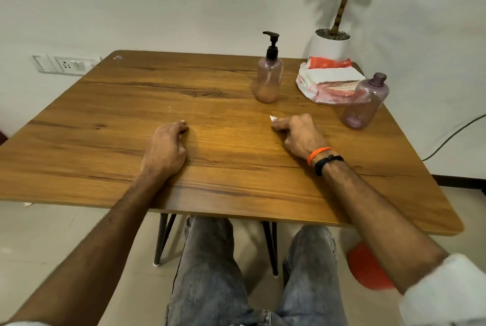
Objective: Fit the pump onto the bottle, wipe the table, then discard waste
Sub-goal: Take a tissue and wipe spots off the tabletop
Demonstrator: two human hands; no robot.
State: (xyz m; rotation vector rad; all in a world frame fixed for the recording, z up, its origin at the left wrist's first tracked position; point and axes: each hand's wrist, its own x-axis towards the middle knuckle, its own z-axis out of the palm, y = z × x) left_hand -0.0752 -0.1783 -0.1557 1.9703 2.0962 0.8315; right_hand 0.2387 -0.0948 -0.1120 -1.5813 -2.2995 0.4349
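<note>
I count two purple bottles on the table [79, 125]: the pump bottle [268, 81] stands upright at the far middle with its black pump [272, 45] fitted and nozzle pointing left, and the open bottle [366, 102] stands near the right edge, capless, beside one stack of napkins [332, 76] on a red-and-white bag. My left hand [166, 149] rests on the wood, fingers loosely curled around nothing. My right hand [297, 134] pinches a small white scrap [273, 118], mostly hidden by my fingers, and I cannot tell what it is.
</note>
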